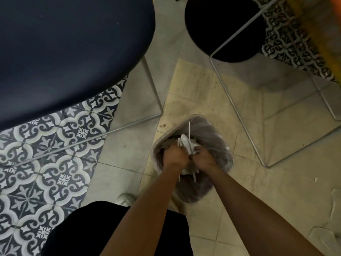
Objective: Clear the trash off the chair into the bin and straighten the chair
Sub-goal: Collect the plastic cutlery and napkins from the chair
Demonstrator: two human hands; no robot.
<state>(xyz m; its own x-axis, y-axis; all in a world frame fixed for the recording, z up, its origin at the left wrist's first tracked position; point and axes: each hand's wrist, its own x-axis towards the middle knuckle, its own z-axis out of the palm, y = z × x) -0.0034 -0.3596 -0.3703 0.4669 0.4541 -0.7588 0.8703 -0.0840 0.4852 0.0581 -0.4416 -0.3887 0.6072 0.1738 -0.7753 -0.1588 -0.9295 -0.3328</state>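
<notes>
Chair [70, 52]: its dark seat lies up and left of both hands, well apart, nearer to the left one.
Left hand [174, 154]: fingers curled round the bundle's left side.
Trash [186, 143]: a white bundle of plastic cutlery and paper, clasped between the two hands; its long pieces run away from the person.
Right hand [203, 156]: grasps the bundle's right side.
Bin [203, 117]: lined, directly below both hands.
Coming move: probably only letting go, so the bundle drops straight down.

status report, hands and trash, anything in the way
Gripping white trash with left hand and right hand. Trash at the mouth of the lined bin, not released. Nothing blocking the drop.
</notes>
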